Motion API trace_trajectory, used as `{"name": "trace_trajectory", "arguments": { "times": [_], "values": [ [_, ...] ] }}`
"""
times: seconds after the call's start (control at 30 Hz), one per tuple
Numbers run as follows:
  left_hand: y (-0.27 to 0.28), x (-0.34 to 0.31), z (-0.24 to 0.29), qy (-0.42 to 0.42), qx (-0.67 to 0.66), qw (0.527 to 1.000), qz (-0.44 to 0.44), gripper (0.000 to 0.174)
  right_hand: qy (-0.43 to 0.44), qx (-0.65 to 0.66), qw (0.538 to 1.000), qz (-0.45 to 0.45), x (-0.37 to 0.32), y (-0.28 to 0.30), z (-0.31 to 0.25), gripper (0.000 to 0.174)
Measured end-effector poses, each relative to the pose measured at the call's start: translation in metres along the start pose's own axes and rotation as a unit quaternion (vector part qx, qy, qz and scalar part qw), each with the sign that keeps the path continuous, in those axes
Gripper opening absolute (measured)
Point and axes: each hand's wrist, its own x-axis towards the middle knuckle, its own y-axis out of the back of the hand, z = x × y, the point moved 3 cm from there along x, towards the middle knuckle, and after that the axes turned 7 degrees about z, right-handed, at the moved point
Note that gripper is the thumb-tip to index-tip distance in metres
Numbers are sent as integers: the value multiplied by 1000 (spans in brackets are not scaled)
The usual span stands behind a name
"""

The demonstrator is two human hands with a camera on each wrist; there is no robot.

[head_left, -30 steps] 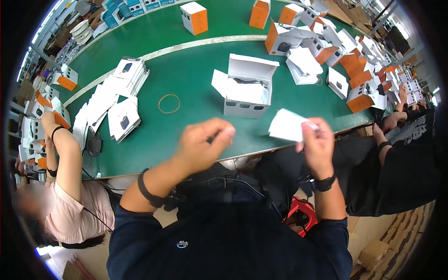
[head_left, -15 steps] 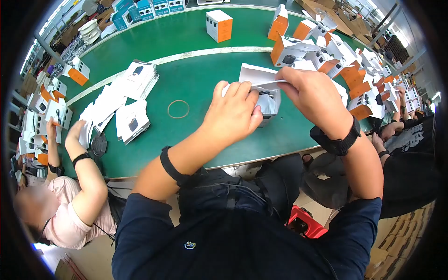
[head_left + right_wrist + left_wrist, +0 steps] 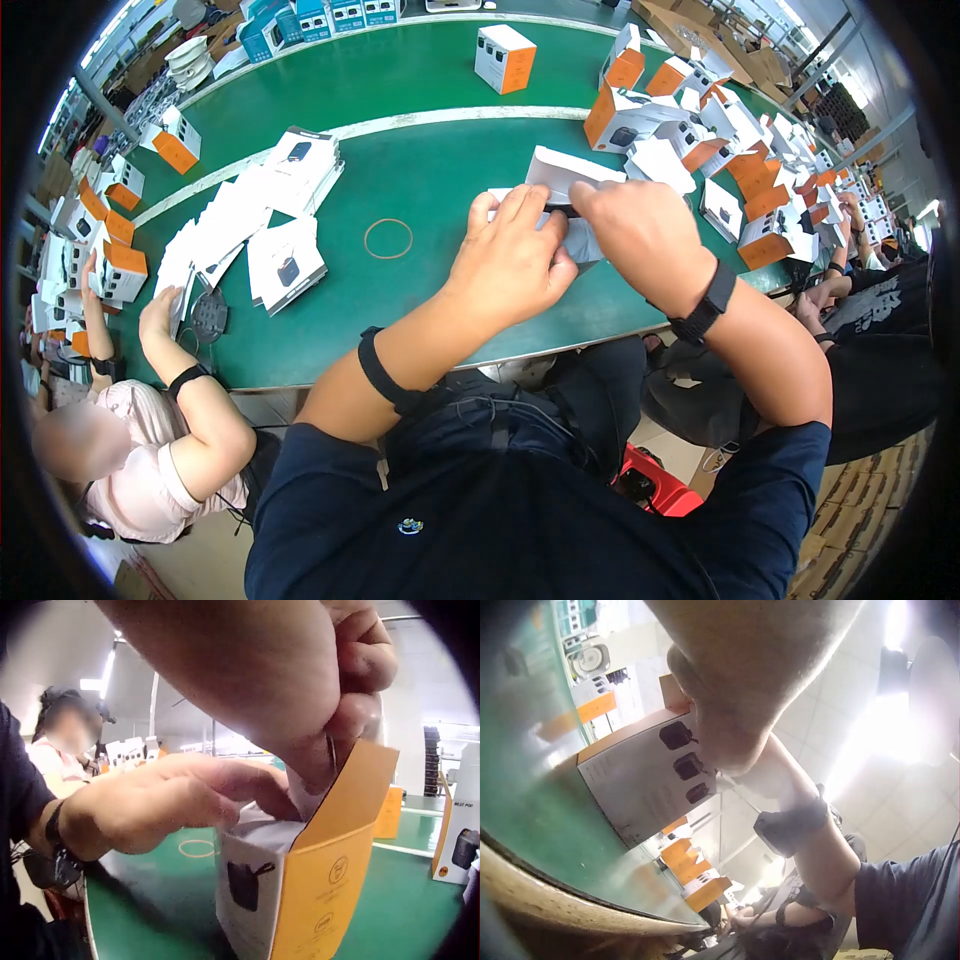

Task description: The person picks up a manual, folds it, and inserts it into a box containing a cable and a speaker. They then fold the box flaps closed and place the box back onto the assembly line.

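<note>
An open white and orange box (image 3: 322, 885) stands upright on the green table, its lid raised at the back in the head view. My left hand (image 3: 508, 258) lies over the box's left side, its fingertips at the opening. From the right, my right hand (image 3: 645, 235) reaches down into the top with bent fingers, pinching a white paper (image 3: 309, 791) in the right wrist view. The left wrist view shows the box's white printed face (image 3: 649, 772). White material (image 3: 266, 831) shows inside the opening; the fingertips within are partly hidden.
Piled white booklets (image 3: 285, 262) and a rubber band (image 3: 388, 239) lie left of the box. Many open boxes (image 3: 765, 205) crowd the right side, and a closed box (image 3: 504, 60) stands at the back. People sit on both sides.
Both hands moved from in front of the box to its opening. The white paper that the right hand held in front of the table edge is now at the box.
</note>
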Motion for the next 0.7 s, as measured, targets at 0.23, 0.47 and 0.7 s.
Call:
{"name": "trace_trajectory", "arguments": {
  "times": [0.23,0.47,0.7],
  "values": [
    [1,-3,-2,1,-6,1000,7,34,17,37,998,-56,11,-7,0,13],
    [0,-8,-2,0,-2,1000,29,33,5,135,989,-63,19,-20,9,14],
    [-1,-9,-1,8,16,1000,12,35,-42,136,990,-16,13,-21,13,16]
  ]
}}
